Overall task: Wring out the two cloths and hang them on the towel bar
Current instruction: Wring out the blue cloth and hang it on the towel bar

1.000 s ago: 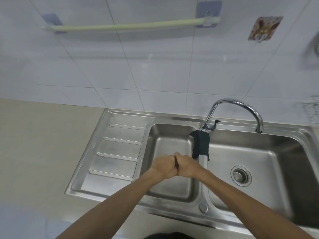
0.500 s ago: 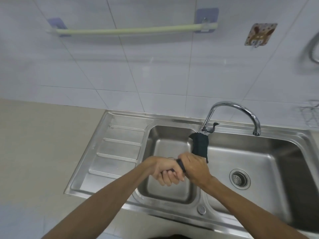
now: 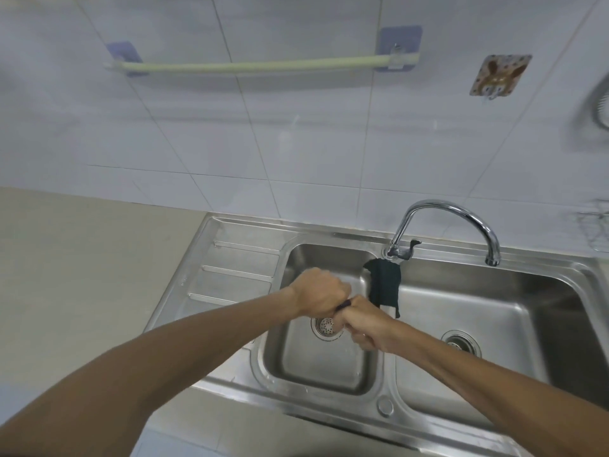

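Both my hands are fisted around one dark cloth (image 3: 343,304) above the left basin; only a small twisted strip shows between them. My left hand (image 3: 319,292) grips it knuckles up, and my right hand (image 3: 365,324) grips the other end just to the right and lower. A second dark cloth (image 3: 384,282) hangs draped over the divider between the two basins, right below the tap's base. The pale green towel bar (image 3: 263,65) is on the wall tiles above, with nothing hanging on it.
A steel double sink (image 3: 557,278) with a ribbed drainboard (image 3: 237,275) at its left. A curved chrome tap (image 3: 448,209) arches over the right basin. Beige counter (image 3: 82,258) to the left. A decorated wall hook (image 3: 499,75) at upper right; a wire rack (image 3: 598,225) at the right edge.
My hands have kept twisting the cloth in opposite directions: the left wrist rolled back over to knuckles up, the right turned under and dropped lower. The draped cloth has not moved.
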